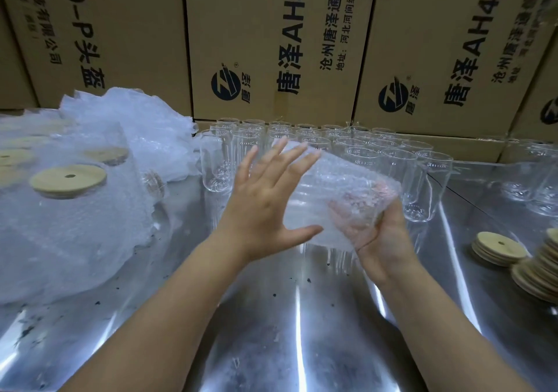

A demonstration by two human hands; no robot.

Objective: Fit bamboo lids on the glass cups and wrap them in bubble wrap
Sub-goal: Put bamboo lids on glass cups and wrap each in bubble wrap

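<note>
A glass cup wrapped in bubble wrap (pixel 332 192) lies tilted in the air above the steel table. My right hand (pixel 374 228) grips its lower right end, fingers curled round it under the wrap. My left hand (pixel 268 192) lies flat against its left side with the fingers straight and spread. Behind it stand several bare glass cups (pixel 302 137) in rows. A stack of bamboo lids (pixel 498 248) lies at the right. On the left sit wrapped cups topped with bamboo lids (pixel 68 177).
The shiny metal table (pixel 287 331) reflects light and has dark specks. A heap of loose bubble wrap (pixel 136 125) lies at the back left. Large cardboard boxes (pixel 271 44) form a wall behind the cups. More glasses (pixel 531 177) stand at the far right.
</note>
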